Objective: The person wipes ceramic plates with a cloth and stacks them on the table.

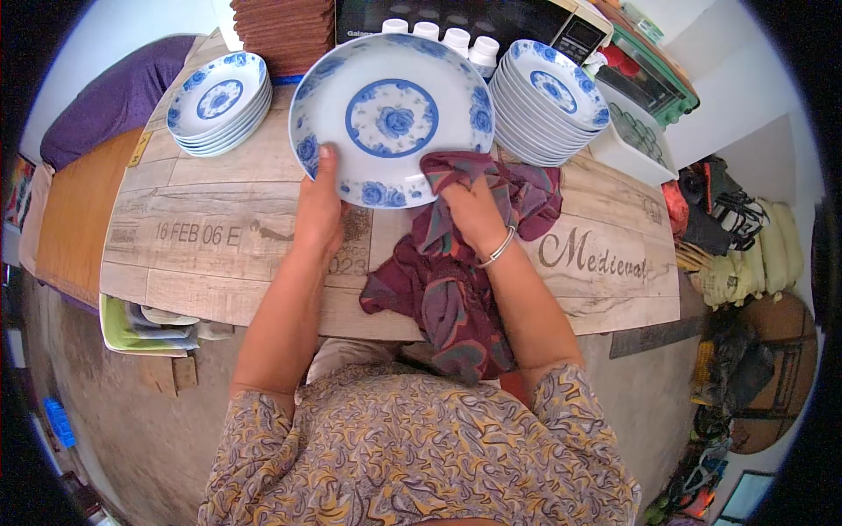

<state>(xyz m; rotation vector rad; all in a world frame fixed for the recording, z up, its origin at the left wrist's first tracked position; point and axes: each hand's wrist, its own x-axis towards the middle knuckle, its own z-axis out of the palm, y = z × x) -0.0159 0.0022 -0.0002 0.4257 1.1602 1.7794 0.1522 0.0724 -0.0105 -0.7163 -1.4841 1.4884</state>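
Observation:
A white plate [324, 101] with blue roses is held up over the table, its face towards me. My left hand [322, 206] grips its lower left rim, thumb on the face and the other fingers hidden behind. At the lower right rim, my right hand [474, 210] is closed on a dark red patterned cloth [452, 294] and presses it to the plate. The cloth hangs down past the table's front edge. To the left stands a short stack of matching plates [219, 101]; a taller stack of plates [548, 101] is close by on the right.
Several white cups [456, 39] stand behind the plate, in front of a black microwave [526, 22]. Folded brown cloths [282, 39] are piled at the back left. A white basket of glasses [636, 136] sits at the right edge of the wood-patterned table [189, 276].

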